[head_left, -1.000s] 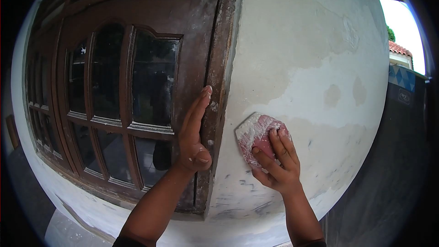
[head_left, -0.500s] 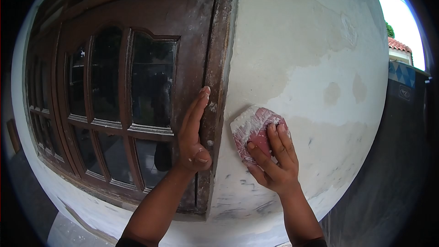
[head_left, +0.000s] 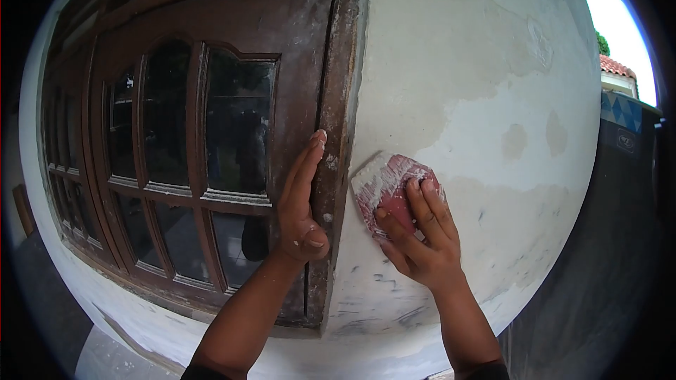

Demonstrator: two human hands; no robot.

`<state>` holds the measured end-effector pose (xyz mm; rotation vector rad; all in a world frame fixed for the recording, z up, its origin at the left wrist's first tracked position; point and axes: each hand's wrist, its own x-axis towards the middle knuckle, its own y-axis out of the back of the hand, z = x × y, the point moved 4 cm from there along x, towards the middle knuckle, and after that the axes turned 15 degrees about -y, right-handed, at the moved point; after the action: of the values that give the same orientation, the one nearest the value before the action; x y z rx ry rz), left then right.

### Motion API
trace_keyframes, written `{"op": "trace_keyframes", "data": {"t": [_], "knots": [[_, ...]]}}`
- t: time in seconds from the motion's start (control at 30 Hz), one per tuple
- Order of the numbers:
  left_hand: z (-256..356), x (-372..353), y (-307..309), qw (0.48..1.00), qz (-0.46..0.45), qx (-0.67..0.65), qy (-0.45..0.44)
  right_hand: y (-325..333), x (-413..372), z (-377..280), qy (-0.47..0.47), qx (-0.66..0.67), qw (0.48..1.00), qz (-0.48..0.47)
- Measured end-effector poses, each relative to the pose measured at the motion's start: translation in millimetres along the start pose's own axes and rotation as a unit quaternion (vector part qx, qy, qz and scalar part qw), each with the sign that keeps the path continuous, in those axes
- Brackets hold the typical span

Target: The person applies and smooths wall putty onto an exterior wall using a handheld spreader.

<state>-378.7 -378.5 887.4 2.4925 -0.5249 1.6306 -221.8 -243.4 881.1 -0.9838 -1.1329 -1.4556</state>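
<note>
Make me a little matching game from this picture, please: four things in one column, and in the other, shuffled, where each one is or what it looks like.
1. left hand
2. right hand
3. pink tool
4. tiled roof

A. heavily streaked with white, in front of the pale wall
B. reddish, near the picture's right edge
C. at the dark wooden frame, holding nothing
D. gripping a tool

Pairs: 1-C; 2-D; 3-A; 4-B
</note>
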Motion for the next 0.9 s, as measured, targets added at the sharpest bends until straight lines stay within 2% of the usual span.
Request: {"op": "trace_keyframes", "data": {"t": [0.07, 0.13, 0.23, 0.43, 0.67, 0.77, 0.83, 0.9], "knots": [[1, 1, 0, 0.999, -0.003, 0.007, -0.034, -2, 5, -2, 0.011, -0.004, 1.000, 0.009], [0, -3, -1, 1.000, 0.006, -0.007, 0.022, -8, 1, -3, 0.033, -0.022, 0.999, -0.013], [0, -2, -2, 0.999, 0.009, -0.011, 0.032, 0, -28, -3, 0.013, -0.031, 0.999, -0.029], [-1, -3, -1, 1.000, 0.010, -0.014, 0.022, 1, 0, -9, 0.016, -0.028, 0.999, 0.021], [1, -2, -1, 0.999, 0.012, -0.013, 0.034, 1, -28, 2, 0.005, -0.040, 0.999, -0.027], [-1, -3, -2, 0.999, 0.006, -0.013, 0.036, 7, -15, 3, -0.014, -0.016, 1.000, 0.009], [-1, 0, 0, 0.999, 0.002, 0.001, -0.035, 3, 1, 3, -0.011, -0.012, 1.000, 0.012], [0, 2, 1, 0.999, 0.001, 0.002, -0.041, 0, 8, 5, -0.011, -0.007, 1.000, -0.003]]}}
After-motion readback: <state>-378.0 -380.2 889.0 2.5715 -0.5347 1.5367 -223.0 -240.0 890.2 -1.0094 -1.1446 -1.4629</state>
